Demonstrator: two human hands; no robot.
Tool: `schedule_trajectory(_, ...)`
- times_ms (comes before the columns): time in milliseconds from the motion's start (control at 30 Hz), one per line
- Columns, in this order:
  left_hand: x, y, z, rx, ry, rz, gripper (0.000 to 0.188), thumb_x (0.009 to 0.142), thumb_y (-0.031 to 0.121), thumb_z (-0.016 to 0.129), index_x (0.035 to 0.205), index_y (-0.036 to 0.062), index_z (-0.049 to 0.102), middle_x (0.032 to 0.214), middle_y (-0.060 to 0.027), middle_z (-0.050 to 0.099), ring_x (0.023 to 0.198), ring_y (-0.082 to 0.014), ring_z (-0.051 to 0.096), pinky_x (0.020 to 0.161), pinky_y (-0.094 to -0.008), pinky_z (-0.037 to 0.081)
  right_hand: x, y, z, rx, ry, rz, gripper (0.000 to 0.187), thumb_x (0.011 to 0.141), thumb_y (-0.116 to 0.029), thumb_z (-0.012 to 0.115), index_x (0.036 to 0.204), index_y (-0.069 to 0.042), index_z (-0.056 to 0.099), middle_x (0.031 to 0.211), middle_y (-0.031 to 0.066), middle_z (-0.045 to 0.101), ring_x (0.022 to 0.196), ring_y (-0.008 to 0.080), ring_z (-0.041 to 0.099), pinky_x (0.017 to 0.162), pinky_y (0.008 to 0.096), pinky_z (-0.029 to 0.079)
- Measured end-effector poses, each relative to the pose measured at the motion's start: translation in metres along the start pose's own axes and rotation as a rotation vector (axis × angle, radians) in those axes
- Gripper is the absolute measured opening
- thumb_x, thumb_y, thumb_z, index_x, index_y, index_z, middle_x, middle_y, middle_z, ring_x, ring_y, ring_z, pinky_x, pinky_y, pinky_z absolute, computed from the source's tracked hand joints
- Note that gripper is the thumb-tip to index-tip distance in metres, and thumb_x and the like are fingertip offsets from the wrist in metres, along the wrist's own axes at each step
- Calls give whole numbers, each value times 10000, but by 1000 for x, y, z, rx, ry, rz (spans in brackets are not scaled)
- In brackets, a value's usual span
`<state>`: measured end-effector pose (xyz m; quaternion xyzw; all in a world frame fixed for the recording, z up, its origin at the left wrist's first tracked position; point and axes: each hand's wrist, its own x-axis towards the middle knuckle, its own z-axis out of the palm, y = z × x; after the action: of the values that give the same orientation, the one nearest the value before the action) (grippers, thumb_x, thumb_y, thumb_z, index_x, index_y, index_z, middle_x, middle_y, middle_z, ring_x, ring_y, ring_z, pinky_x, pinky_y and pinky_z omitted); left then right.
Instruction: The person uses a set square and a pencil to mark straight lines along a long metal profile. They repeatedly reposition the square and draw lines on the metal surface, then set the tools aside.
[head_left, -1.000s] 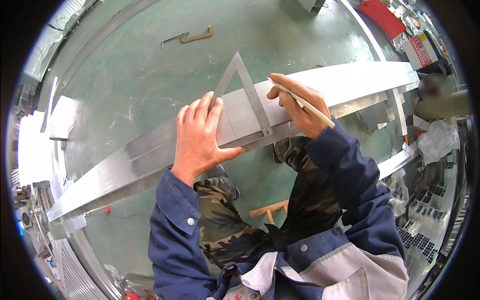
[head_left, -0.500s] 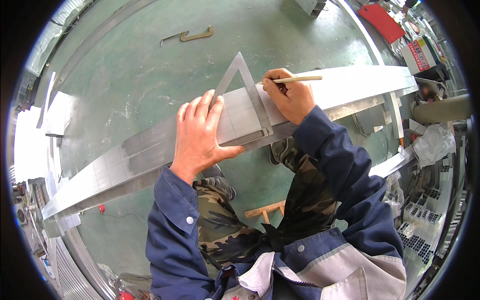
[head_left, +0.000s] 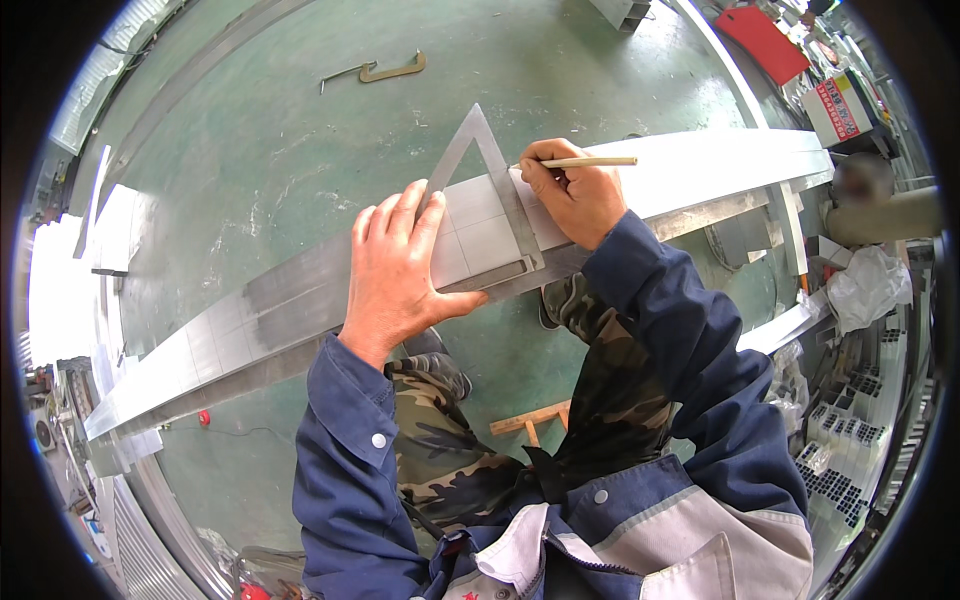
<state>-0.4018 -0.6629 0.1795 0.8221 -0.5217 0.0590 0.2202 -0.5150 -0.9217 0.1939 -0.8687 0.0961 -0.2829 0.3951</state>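
A long pale metal beam [head_left: 700, 172] runs across in front of me, rising toward the right, with thin lines drawn on its face. Across it lies a metal triangle square [head_left: 512, 210], its point sticking out past the far edge. My left hand [head_left: 392, 265] holds the square against the beam, fingers spread toward the far edge and thumb along the square's base. A light wooden pencil [head_left: 600, 161] is pinched in my right hand [head_left: 578, 195]. Its tip is close to the square's right arm, near the beam's far edge; contact is too small to tell.
A C-clamp [head_left: 395, 70] lies on the green floor beyond the beam. A metal rail [head_left: 790, 230] passes under the beam's right end. At the right are a plastic bag [head_left: 870, 290] and stacked profiles [head_left: 850, 440]. A wooden piece [head_left: 530, 417] lies near my feet.
My right hand and the pencil have shifted slightly left, toward the square's arm. The left hand and the square stay almost in place.
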Motion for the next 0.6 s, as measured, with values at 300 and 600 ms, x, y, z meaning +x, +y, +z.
schedule_trajectory(300, 0, 0, 0, -3, 2, 1, 1176, 655, 579, 973, 1603, -6, 596, 1714, -222, 508, 1567, -428, 469, 1333, -604, 313, 1, 0, 0, -40, -18, -13, 135, 1054, -131, 783, 1130, -20, 780, 982, 161, 808, 852, 288, 781, 772, 391, 609)
schedule_trajectory(600, 1, 0, -1, 2, -3, 0, 1175, 650, 579, 971, 1606, 10, 595, 1712, -227, 510, 1567, -434, 469, 1327, -605, 320, -5, -6, -6, -97, -48, -44, 105, 1057, -112, 773, 1110, -22, 761, 963, 161, 791, 825, 289, 756, 740, 392, 591)
